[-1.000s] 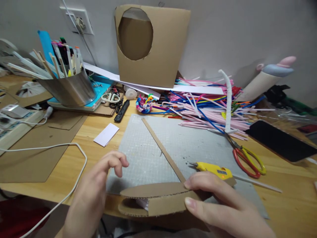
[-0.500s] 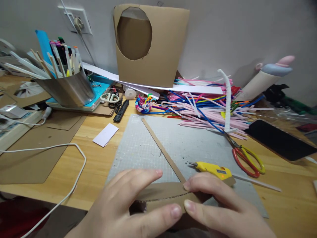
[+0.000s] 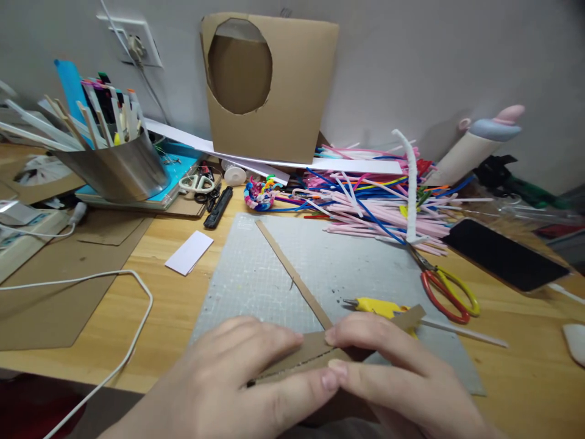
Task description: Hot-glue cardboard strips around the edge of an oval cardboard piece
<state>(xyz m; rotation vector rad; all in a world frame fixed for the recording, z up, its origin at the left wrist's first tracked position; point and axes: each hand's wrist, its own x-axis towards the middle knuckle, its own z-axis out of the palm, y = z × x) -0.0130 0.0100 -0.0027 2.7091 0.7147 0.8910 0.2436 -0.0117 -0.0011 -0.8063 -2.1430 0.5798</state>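
A folded cardboard piece (image 3: pixel 299 358) with a rough, corrugated edge is held low at the front of the desk. My left hand (image 3: pixel 228 375) grips its left part, fingers over the top and thumb along the near face. On its right part my right hand (image 3: pixel 393 360) pinches it between thumb and forefinger, the two thumb tips meeting. A narrow cardboard strip (image 3: pixel 295 274) lies slantwise on the grey cutting mat (image 3: pixel 237 274), its near end close to my right forefinger. Just beyond that hand is a yellow glue gun (image 3: pixel 377 306), partly hidden by a cardboard flap (image 3: pixel 411 317).
Scissors (image 3: pixel 445 292) with red and yellow handles lie on the right, near a black phone (image 3: pixel 505 253). Pipe cleaners (image 3: pixel 365 198) are heaped behind the mat. A cardboard box (image 3: pixel 297 91) with a round hole stands against the wall. At left are a metal pen holder (image 3: pixel 121 167) and a white cable (image 3: pixel 141 323).
The cardboard piece has tilted, its right side rising so that a flap now covers part of the glue gun. My left fingers have come down onto its top. The view has shifted slightly.
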